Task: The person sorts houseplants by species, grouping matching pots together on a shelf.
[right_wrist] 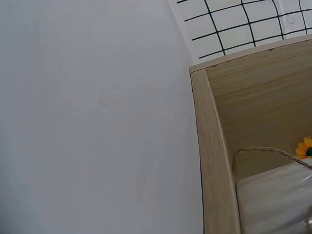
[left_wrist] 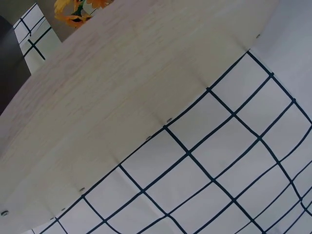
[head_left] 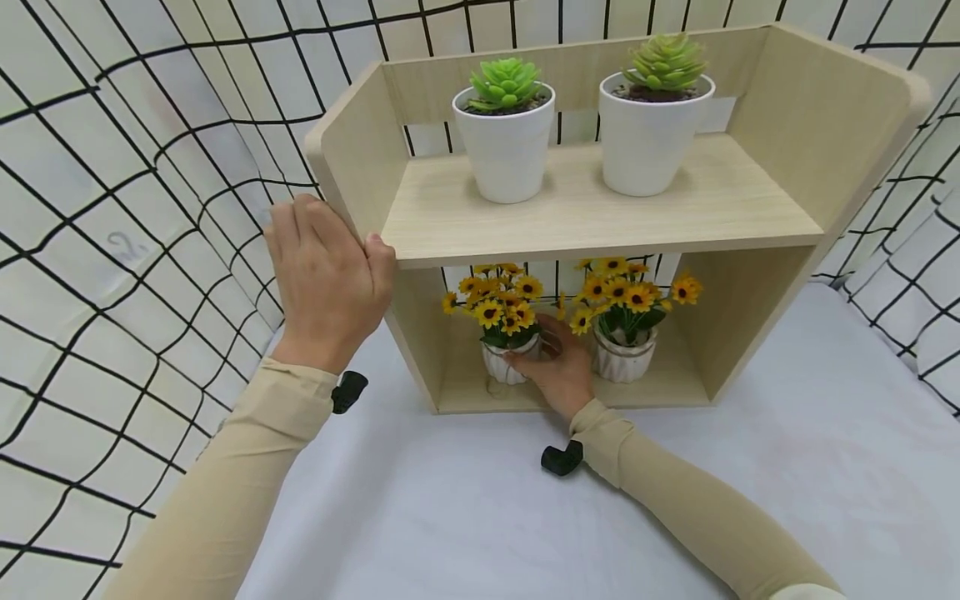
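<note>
Fingers of the right hand curl around the left sunflower pot, which stands on the bottom board of the wooden shelf just beside a second sunflower pot. The left hand lies with straight fingers flat against the outer face of the shelf's left side panel, thumb touching the front edge, gripping nothing. 2 white pots of green succulents stand on the upper board, and the shelf rests on a white surface before a black-gridded white cloth.
</note>
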Tool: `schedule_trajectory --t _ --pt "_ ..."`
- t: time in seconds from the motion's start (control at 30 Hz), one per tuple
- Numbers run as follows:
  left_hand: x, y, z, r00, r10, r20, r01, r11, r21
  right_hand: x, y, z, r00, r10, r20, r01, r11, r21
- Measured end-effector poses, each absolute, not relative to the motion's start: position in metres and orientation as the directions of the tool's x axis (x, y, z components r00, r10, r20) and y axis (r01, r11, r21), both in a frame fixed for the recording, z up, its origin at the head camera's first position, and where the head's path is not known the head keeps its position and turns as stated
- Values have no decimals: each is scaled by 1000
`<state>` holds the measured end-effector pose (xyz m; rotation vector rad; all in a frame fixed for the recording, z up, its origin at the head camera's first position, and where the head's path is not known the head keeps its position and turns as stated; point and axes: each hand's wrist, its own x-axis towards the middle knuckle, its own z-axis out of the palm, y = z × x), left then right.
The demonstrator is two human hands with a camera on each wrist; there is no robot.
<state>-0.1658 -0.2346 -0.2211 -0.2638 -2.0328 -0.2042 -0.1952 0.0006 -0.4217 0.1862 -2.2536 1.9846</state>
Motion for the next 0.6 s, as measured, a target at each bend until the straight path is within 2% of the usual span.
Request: schedule_trajectory --t 0.17,0.3,0.43,0.53,0.6 --pt "-172 -235 -222 -440 97 893 293 955 41 -190 14 -422 -985 -77 153 -166 194 -967" --pt "-172 -239 -223 -476 68 877 319 942 101 -170 34 -420 -986 -145 88 -122 244 -962" --pt "-164 -248 -226 -586 2 811 363 895 259 -145 67 -419 -965 -249 80 -151 279 -948" --pt "-152 -258 -232 -676 -29 736 369 851 373 -129 103 -420 -938 -322 126 -230 307 -924" --pt "-142 -268 -238 -724 -38 689 345 845 409 -119 129 -418 -925 -341 169 -287 335 -898"
